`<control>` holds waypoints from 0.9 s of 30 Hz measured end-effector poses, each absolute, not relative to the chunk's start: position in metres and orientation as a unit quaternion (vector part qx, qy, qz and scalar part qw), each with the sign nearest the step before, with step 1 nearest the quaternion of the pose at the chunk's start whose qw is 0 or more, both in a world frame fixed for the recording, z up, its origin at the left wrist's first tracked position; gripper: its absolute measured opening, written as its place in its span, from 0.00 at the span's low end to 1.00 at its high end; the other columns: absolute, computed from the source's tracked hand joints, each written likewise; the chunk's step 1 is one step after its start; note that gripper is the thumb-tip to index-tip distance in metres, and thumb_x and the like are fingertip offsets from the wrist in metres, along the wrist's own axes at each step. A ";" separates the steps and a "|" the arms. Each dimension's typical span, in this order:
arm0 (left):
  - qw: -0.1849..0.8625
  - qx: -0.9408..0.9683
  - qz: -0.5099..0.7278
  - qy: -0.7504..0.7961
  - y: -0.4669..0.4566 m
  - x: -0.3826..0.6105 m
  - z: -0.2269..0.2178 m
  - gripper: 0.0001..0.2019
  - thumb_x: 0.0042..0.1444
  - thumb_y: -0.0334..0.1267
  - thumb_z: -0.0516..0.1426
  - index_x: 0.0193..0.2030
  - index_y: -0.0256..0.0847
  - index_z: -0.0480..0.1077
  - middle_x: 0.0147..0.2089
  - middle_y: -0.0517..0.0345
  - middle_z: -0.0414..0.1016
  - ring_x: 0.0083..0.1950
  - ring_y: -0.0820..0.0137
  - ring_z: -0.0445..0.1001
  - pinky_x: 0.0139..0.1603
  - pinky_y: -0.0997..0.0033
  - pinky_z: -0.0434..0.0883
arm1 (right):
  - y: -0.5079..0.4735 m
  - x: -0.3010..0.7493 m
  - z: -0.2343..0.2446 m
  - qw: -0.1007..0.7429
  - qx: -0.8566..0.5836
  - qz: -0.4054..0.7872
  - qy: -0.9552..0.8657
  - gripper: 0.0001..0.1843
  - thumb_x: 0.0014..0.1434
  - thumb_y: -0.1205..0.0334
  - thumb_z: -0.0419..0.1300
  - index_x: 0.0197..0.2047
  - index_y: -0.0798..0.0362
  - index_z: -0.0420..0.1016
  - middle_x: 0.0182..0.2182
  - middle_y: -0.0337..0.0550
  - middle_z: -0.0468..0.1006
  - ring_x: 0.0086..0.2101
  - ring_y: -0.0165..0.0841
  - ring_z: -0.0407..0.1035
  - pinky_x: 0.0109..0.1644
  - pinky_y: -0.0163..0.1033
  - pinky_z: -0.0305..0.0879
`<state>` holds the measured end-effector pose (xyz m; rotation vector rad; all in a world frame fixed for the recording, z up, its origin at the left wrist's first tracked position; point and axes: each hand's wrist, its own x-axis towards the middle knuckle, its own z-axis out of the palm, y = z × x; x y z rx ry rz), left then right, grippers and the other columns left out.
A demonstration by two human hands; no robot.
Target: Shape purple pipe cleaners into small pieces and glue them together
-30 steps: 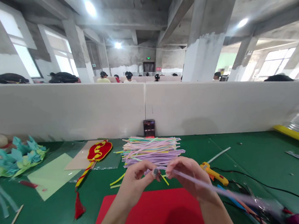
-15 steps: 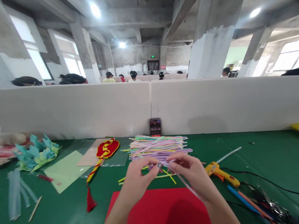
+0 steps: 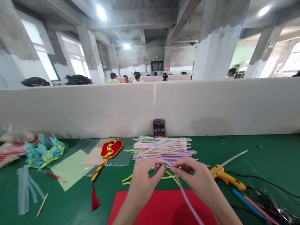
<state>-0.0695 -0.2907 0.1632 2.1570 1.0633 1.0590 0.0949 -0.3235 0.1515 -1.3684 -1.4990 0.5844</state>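
Note:
A pale purple pipe cleaner (image 3: 186,196) is pinched between both hands above a red sheet (image 3: 155,212). My left hand (image 3: 142,181) grips its upper end with thumb and forefinger, where a small shiny bit shows at the fingertips. Right beside it, my right hand (image 3: 195,177) is closed on the same strip, fingertips nearly touching the left ones. The strip's long free end hangs down toward the sheet. Behind the hands lies a pile of pastel pipe cleaners (image 3: 161,147), with a few loose yellow ones in front of it partly hidden.
At right are a yellow glue gun (image 3: 228,178) with its cord, blue and orange strips, and scissors (image 3: 282,213). Leftward lie a red-and-yellow fan ornament (image 3: 111,148) with tassel, green paper (image 3: 71,169), clear glue sticks (image 3: 23,190) and folded teal paper (image 3: 45,152). A white partition (image 3: 85,112) stands behind.
The pipe cleaner's free end has swung out from along the right wrist and now hangs over the red sheet. Both hands stay together; the whole view has shifted slightly.

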 end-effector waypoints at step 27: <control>0.304 0.716 0.494 0.388 -0.288 -0.054 0.151 0.07 0.52 0.34 0.54 0.30 0.39 0.74 0.31 0.58 0.70 0.36 0.70 0.68 0.39 0.73 0.65 | -0.313 0.086 0.144 0.504 -0.525 0.369 -0.578 0.07 0.48 0.61 0.60 0.26 0.55 0.75 0.23 0.38 0.75 0.25 0.29 0.63 0.30 0.33 0.59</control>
